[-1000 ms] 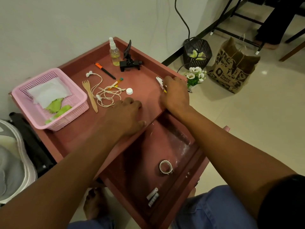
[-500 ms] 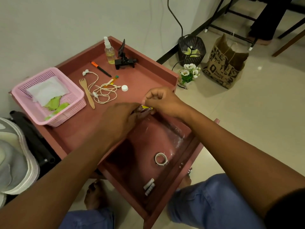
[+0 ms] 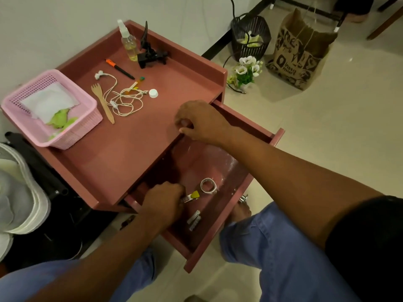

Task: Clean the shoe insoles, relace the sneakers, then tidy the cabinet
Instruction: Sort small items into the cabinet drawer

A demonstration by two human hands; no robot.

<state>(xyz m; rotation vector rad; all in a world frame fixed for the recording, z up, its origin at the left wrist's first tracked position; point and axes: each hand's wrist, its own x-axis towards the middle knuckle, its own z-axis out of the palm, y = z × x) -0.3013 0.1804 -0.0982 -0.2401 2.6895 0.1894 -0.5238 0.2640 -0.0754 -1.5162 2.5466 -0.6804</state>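
Down in the open drawer (image 3: 220, 216), left hand (image 3: 163, 201) grips a small metal tool with a yellow tip (image 3: 192, 196), just beside a tape roll (image 3: 208, 185). Right hand (image 3: 201, 123) rests at the cabinet (image 3: 135, 149) top's front edge, fingers curled; contents, if any, not discernible. Earphones (image 3: 122, 99), wooden fork (image 3: 103, 101) and pink basket (image 3: 87, 118) lie on top.

Head-worn view, steeply downward, close

left hand (image 3: 162, 200) curled (gripping), right hand (image 3: 201, 123) curled
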